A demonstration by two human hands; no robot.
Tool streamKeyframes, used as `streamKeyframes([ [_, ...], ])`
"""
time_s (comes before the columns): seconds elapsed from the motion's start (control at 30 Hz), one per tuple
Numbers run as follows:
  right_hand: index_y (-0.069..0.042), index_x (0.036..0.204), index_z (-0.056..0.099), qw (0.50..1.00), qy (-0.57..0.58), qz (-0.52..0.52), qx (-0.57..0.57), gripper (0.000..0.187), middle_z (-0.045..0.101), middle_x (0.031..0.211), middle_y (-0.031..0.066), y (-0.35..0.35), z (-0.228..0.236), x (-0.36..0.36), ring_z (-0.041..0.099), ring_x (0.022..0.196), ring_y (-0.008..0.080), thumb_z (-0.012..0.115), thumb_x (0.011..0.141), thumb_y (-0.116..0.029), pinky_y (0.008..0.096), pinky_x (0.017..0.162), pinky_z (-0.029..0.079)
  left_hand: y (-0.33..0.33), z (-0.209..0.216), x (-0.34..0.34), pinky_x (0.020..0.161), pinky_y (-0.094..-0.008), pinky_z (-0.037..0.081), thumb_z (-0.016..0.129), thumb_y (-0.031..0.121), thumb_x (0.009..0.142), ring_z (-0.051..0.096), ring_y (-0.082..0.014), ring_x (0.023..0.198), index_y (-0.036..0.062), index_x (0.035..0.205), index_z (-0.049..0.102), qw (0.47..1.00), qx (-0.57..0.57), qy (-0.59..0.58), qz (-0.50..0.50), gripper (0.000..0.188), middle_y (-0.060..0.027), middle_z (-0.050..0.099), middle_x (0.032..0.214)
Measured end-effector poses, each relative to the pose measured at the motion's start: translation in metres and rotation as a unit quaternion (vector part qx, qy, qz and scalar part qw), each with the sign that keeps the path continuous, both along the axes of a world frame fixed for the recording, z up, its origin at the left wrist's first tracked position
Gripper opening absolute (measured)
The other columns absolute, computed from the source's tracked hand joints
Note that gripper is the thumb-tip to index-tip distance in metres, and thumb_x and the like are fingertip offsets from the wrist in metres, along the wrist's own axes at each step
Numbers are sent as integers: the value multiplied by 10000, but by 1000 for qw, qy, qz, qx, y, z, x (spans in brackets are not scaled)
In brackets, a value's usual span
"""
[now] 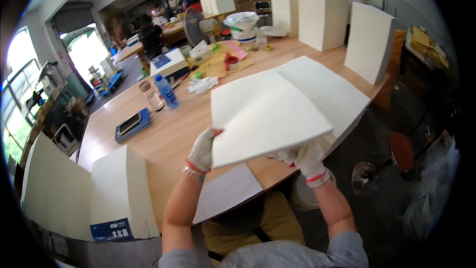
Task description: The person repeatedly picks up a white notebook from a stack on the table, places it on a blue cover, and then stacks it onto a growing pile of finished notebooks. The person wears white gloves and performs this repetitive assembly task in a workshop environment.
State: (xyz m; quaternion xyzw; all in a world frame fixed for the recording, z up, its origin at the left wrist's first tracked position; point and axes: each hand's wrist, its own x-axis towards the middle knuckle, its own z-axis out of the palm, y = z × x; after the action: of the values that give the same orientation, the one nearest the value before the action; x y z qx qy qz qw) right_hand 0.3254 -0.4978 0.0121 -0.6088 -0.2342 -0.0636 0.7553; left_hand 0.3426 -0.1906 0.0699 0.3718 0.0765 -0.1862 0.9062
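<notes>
A white flat board (pixel 267 116) is held tilted above the front of the table. My left hand (pixel 202 150), in a white knit glove with a red cuff edge, grips its near left corner with the thumb on top. My right hand (pixel 311 161), gloved alike, is at the near right edge, partly under the board. Its fingers look bent, and loose white material shows around them; what they hold is hidden. Beneath and beyond the raised board, another white panel (pixel 327 89) lies on the table. A white sheet (pixel 228 191) lies at the table's front edge, below the raised board.
White boxes (pixel 322 20) stand along the far right, and another white box (pixel 119 188) stands at near left. A blue-capped bottle (pixel 167 93), a phone (pixel 130 123), a glove (pixel 202 85) and a white bucket (pixel 243 26) sit on the table (pixel 173 131). A red stool (pixel 400 151) stands right; other people are beyond.
</notes>
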Motion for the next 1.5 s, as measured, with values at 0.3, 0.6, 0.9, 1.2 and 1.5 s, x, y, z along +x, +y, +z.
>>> streamKeyframes([
  [0.3, 7, 983, 702, 923, 180, 208, -271, 354, 698, 864, 20, 128, -84, 97, 602, 804, 103, 688, 890, -335, 262, 738, 465, 171, -125, -95, 855, -396, 578, 499, -5, 894, 653, -259, 1008, -26, 1332, 421, 979, 157, -8, 128, 445, -154, 591, 1209],
  [0.6, 15, 1085, 664, 924, 175, 144, -309, 363, 698, 915, 31, 161, -106, 106, 604, 814, 97, 680, 901, -297, 261, 747, 480, 189, -137, -101, 613, -294, 525, 690, 190, 867, 630, -150, 720, -49, 1100, 578, 869, 463, 27, 174, 352, -62, 641, 843],
  [0.9, -4, 1074, 670, 922, 139, 126, -339, 354, 702, 884, 56, 156, -108, 105, 617, 790, 121, 678, 895, -309, 277, 737, 489, 123, -113, -190, 926, -418, 459, 729, 230, 797, 554, -347, 1123, -19, 1201, 561, 539, 824, -21, 173, 503, -231, 577, 1194],
  [1.2, -52, 1088, 681, 909, 53, 129, -392, 352, 717, 935, 99, 151, -101, 107, 648, 845, 170, 637, 905, -350, 297, 777, 484, 109, -159, -225, 1110, -494, 280, 785, 154, 703, 338, -454, 1333, 25, 1385, 459, 664, 726, -60, 170, 768, -271, 438, 1406],
  [1.5, -38, 1070, 667, 890, 33, 111, -440, 353, 702, 928, 149, 154, -92, 100, 656, 827, 262, 630, 903, -347, 343, 751, 489, 104, -156, -227, 1115, -499, 282, 785, 134, 695, 286, -494, 1354, 48, 1393, 465, 586, 787, -86, 171, 773, -270, 429, 1416],
])
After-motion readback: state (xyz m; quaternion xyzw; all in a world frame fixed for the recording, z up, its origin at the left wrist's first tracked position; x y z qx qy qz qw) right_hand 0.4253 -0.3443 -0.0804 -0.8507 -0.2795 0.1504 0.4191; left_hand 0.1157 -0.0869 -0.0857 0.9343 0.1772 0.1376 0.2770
